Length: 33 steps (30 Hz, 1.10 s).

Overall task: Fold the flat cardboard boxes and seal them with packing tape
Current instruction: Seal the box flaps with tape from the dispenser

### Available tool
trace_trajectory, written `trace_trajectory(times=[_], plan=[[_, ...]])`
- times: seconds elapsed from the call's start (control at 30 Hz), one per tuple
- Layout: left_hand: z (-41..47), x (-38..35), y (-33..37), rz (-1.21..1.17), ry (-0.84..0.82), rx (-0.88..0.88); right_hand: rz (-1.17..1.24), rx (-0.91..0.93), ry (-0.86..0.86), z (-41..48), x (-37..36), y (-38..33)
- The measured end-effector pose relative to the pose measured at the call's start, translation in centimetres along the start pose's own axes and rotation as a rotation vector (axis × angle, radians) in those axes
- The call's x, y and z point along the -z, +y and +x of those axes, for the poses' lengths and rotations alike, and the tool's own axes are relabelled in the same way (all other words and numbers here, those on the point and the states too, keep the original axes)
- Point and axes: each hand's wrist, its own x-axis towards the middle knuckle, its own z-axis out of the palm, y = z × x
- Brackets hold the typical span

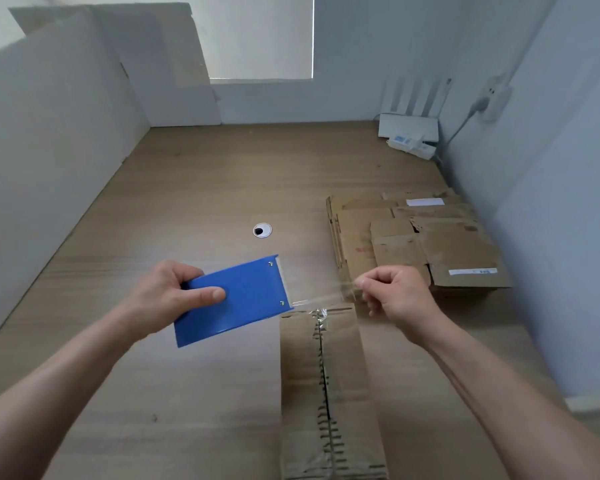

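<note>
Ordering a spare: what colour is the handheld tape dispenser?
The flat-sided tape dispenser is blue; head view.

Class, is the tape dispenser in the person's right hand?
No, the left hand grips the blue tape dispenser; the right hand pinches the clear tape.

Left hand (163,299) in a grip (thumb uppermost), right hand (395,299) in a pinch

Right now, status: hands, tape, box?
Left hand grips blue tape dispenser. Right hand pinches tape, strip stretched above folded box. Box seam gap visible, not yet sealed. Flat boxes stacked right; nothing blocking the box.
</note>
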Motion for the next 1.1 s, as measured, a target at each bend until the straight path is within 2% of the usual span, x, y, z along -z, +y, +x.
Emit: trace_trajectory(times=[0.13,0.3,0.5,0.7,0.77,0.8,0.87,0.9,0.93,0.97,1.0,1.03,1.07,1.1], plan=[[1.7,-1.1,-1.4,0.056,-0.049,0.101,-0.066,-0.153,0.044,1.2,-1.6,3.0],[3.2,-1.8,-2.3,0.055,-0.083,0.159,-0.166,-0.22,0.117,2.1,-2.4,4.8],[4.0,-2.6,-3.1,0.066,-0.103,0.187,-0.374,-0.192,0.166,2.1,-2.5,5.1],[4.8,-2.8,-3.6,0.076,-0.108,0.196,-0.557,-0.085,0.195,1.4,-2.7,5.2],[5.1,-2.9,-3.7,0.097,-0.103,0.203,-0.476,-0.12,0.222,1.2,-3.0,6.0],[5.2,-2.9,-3.7,0.1,-0.097,0.207,-0.339,-0.205,0.242,1.1,-3.1,6.6],[5.3,-2.8,-3.7,0.095,-0.099,0.208,-0.059,-0.489,0.279,0.5,-3.2,7.8],[5.2,-2.7,-3.7,0.097,-0.101,0.215,-0.113,-0.527,0.289,-0.1,-2.9,8.3],[5.1,-2.7,-3.8,0.105,-0.09,0.22,-0.259,-0.462,0.315,-0.7,-2.7,8.3],[5.1,-2.6,-3.8,0.121,-0.081,0.231,-0.409,-0.315,0.344,-1.2,-2.7,7.7],[5.0,-2.7,-4.0,0.128,-0.076,0.238,-0.505,-0.094,0.346,-1.9,-2.9,6.8],[5.1,-2.8,-4.1,0.125,-0.081,0.241,-0.584,0.137,0.289,-2.2,-3.3,5.9],[5.2,-3.0,-4.2,0.116,-0.085,0.241,-0.691,0.294,0.184,-2.2,-4.0,5.1],[5.2,-3.0,-4.2,0.108,-0.085,0.241,-0.796,0.359,0.055,-2.1,-4.9,4.6]])
